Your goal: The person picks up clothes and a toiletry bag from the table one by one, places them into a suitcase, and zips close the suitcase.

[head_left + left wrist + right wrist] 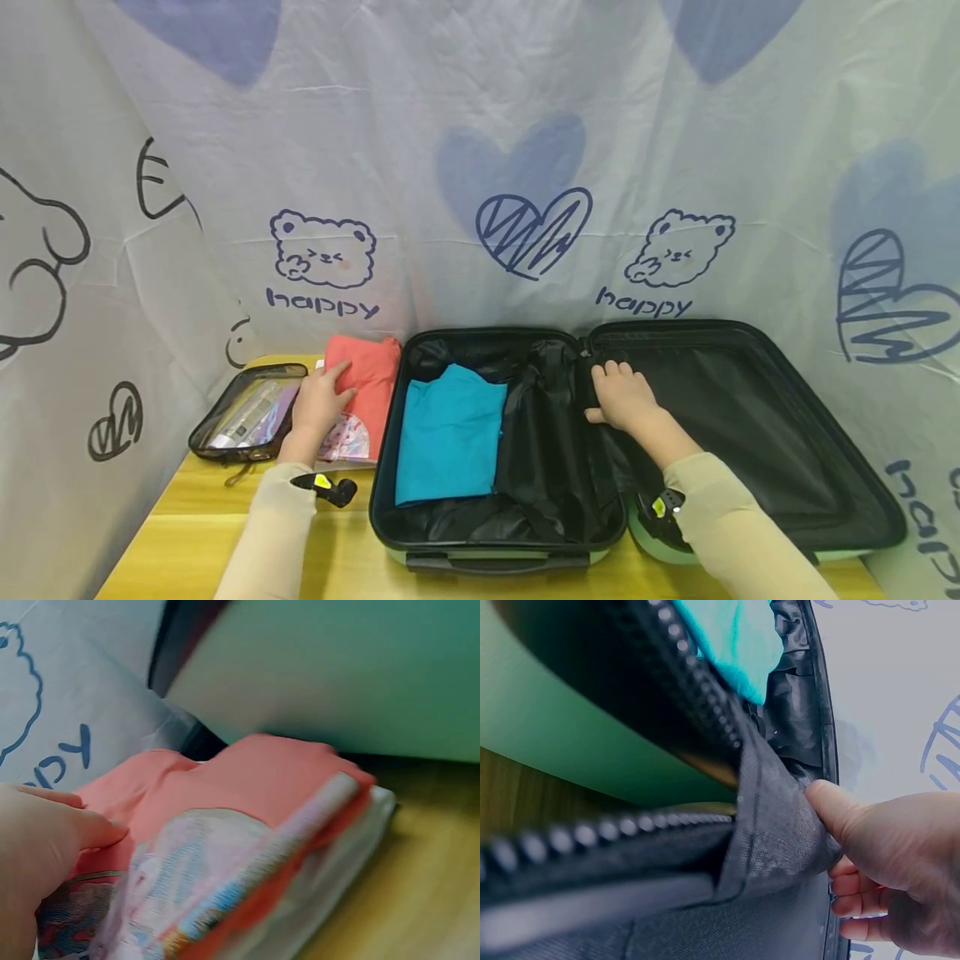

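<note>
My left hand lies at the left edge of a folded coral garment with a pale printed patch. In the left wrist view, the thumb and fingers touch its cloth. Something white shows beneath the garment. My right hand rests at the hinge side of an open suitcase, near the back, between its two halves. Seen from the right wrist, the thumb touches the dark hinge fabric, with the fingers bent loosely by the edge. A folded turquoise garment lies in the suitcase's left half.
Left of the coral garment sits a see-through pouch with black trim and packets inside. The suitcase's right half, lined in black, lies flat. Everything stands on a yellow wooden table. A printed white curtain hangs behind.
</note>
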The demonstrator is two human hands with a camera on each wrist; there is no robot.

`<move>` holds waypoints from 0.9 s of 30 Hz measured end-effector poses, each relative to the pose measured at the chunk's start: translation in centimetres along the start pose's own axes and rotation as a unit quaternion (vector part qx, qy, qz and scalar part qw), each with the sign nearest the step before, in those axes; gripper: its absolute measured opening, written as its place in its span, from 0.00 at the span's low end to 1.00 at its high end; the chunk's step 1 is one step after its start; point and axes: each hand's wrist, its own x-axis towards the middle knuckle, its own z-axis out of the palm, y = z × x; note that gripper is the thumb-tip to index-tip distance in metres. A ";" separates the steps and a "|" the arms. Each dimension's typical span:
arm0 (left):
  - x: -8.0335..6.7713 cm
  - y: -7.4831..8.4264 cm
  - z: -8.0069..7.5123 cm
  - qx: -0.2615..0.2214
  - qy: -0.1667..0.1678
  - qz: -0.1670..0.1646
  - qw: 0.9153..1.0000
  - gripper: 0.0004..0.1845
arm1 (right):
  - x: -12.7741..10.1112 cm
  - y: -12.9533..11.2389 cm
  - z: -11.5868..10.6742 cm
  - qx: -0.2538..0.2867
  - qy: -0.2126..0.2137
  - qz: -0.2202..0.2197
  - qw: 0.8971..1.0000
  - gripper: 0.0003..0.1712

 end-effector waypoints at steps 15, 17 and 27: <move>-1.2 -0.1 1.3 0.119 0.088 0.111 0.983 0.30 | 0.1 0.1 0.4 0.002 -0.002 0.005 1.000 0.44; -1.4 0.0 1.3 0.127 0.097 0.132 0.978 0.30 | 0.0 0.0 0.3 0.000 -0.002 0.004 1.000 0.44; -1.8 0.5 1.4 0.124 0.082 0.148 0.978 0.26 | 0.0 -0.2 0.3 0.002 -0.002 0.010 1.000 0.43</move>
